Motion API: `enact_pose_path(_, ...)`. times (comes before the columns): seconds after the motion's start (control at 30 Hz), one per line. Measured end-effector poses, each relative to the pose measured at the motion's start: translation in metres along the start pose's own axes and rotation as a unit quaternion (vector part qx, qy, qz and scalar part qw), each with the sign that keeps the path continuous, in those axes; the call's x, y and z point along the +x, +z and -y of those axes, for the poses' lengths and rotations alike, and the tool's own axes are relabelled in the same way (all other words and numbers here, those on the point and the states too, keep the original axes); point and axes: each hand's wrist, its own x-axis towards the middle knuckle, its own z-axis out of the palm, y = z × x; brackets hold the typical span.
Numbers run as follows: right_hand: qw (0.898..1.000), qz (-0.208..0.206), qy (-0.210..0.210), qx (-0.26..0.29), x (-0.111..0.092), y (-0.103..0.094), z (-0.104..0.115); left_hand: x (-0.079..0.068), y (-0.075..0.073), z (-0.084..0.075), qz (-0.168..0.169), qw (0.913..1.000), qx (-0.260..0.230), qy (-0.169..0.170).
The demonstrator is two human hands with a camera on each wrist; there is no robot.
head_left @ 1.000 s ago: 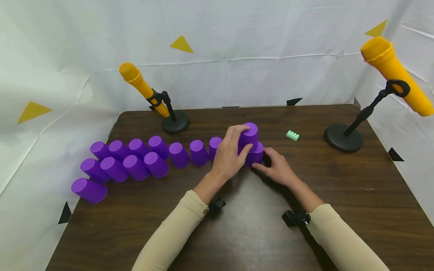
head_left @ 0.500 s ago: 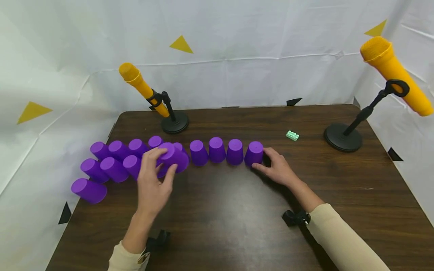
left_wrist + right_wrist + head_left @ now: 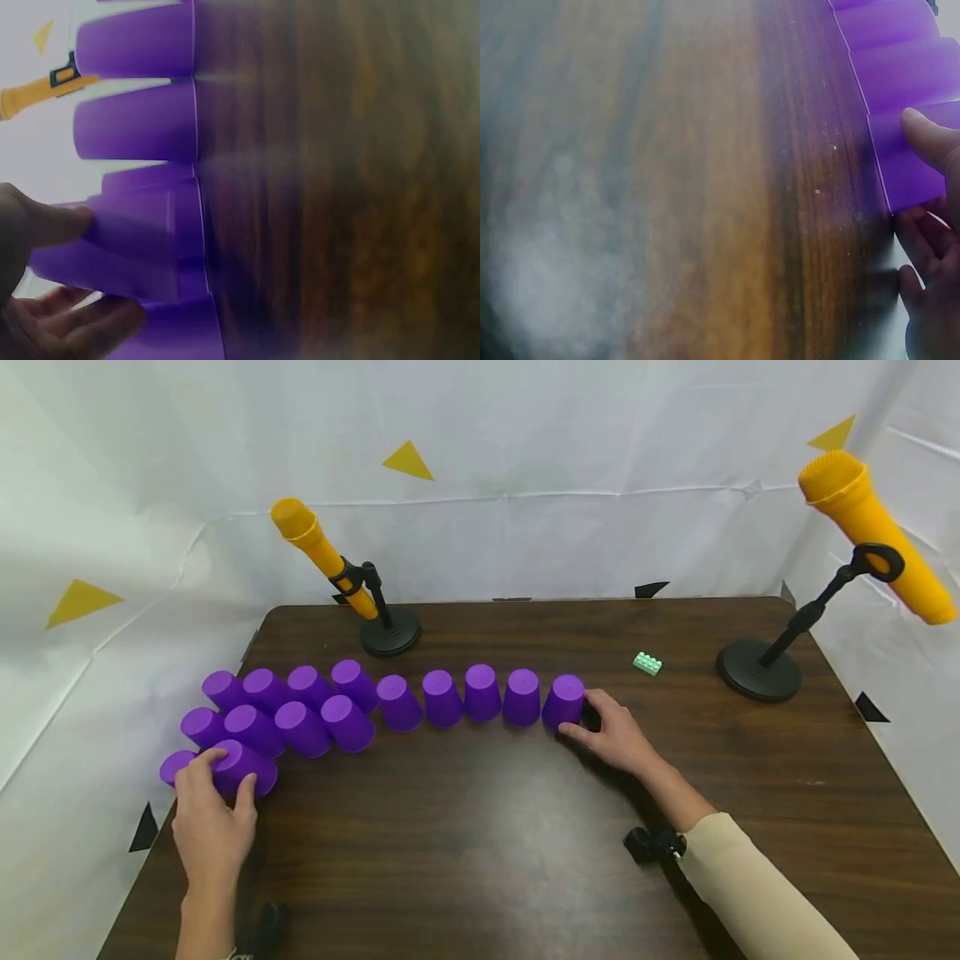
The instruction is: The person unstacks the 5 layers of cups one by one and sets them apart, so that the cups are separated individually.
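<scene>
My left hand [image 3: 212,818] grips an upside-down purple cup [image 3: 244,768] at the left end of the cup rows, thumb on one side and fingers on the other. In the left wrist view this held cup [image 3: 127,240] tilts a little and its rim stands slightly off the table, overlapping cups behind it. My right hand [image 3: 613,735] holds the base of the rightmost upside-down purple cup [image 3: 564,700], thumb at the front and fingers round the far side. The right wrist view shows the thumb against that cup [image 3: 904,165].
Several upside-down purple cups [image 3: 303,729] stand in staggered rows at left, the back row reaching right. Behind are two yellow microphones [image 3: 322,556] on black stands, one at left and one at right. A mint-green toy brick [image 3: 647,663] lies on the brown table [image 3: 465,843].
My left hand has carried a cup from above the rightmost cup, leftward past the row, to the front left beside the nearest cup. The right hand has stayed at the rightmost cup.
</scene>
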Motion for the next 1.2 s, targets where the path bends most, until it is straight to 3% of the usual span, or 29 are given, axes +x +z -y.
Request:
enact_pose_path(0.17, 1.000, 0.000, 0.001, 0.000, 0.001, -0.001, -0.001, 0.003, 0.002, 0.006, 0.017, 0.9991, 0.023, -0.031)
enact_pose_path(0.43, 1.000, -0.002, 0.002, 0.002, -0.001, 0.000, 0.000, 0.006, 0.004, 0.005, 0.048, 0.9972, 0.034, -0.046)
enact_pose_path(0.87, 1.000, -0.001, -0.003, -0.001, 0.001, 0.000, 0.000, 0.004, -0.006, 0.002, 0.052, 0.9953, 0.040, -0.071)
enact_pose_path(1.03, 1.000, 0.001, -0.003, 0.001, 0.001, -0.001, 0.000, 0.005, -0.018, -0.012, 0.019, 0.9974, 0.045, -0.053)
enact_pose_path(1.2, 1.000, 0.001, -0.002, 0.003, 0.000, -0.002, 0.001, 0.010, -0.022, -0.035, -0.045, 0.9984, 0.029, 0.016)
